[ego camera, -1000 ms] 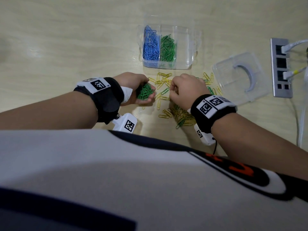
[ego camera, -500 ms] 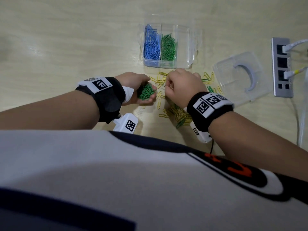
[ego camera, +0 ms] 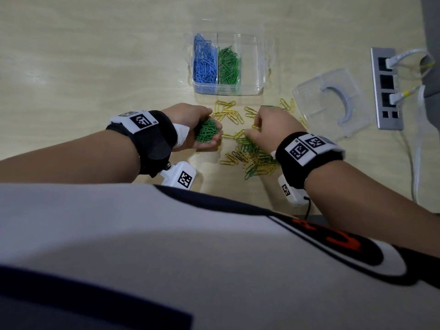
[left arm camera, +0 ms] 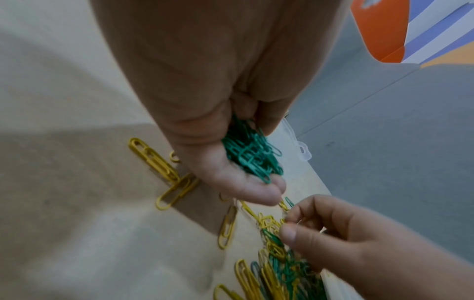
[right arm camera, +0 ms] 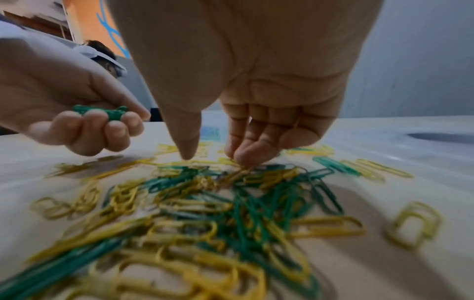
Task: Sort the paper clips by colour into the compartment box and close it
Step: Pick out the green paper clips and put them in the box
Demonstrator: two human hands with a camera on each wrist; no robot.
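Note:
A clear compartment box [ego camera: 260,67] stands at the back, with blue clips [ego camera: 204,65] in its left compartment and green clips [ego camera: 228,65] in the middle one. The right compartment holds nothing. My left hand [ego camera: 188,115] cups a bunch of green clips [ego camera: 206,134] in curled fingers [right arm camera: 113,130], seen close up as a green bunch [left arm camera: 251,156]. My right hand [ego camera: 271,127] hovers over a mixed pile of yellow and green clips [ego camera: 252,158]. Its fingertips [right arm camera: 241,158] touch the pile [right arm camera: 231,203], and its thumb is held apart from them.
The box's clear lid [ego camera: 331,103] lies upside down to the right of the clips. Behind it sit a grey power strip [ego camera: 387,89] and white cables [ego camera: 416,151]. Loose yellow clips [ego camera: 226,110] are scattered between the box and my hands.
My right hand has shifted slightly right and back toward me, lowering its fingertips onto the far edge of the pile. My left hand keeps the green bunch in about the same place.

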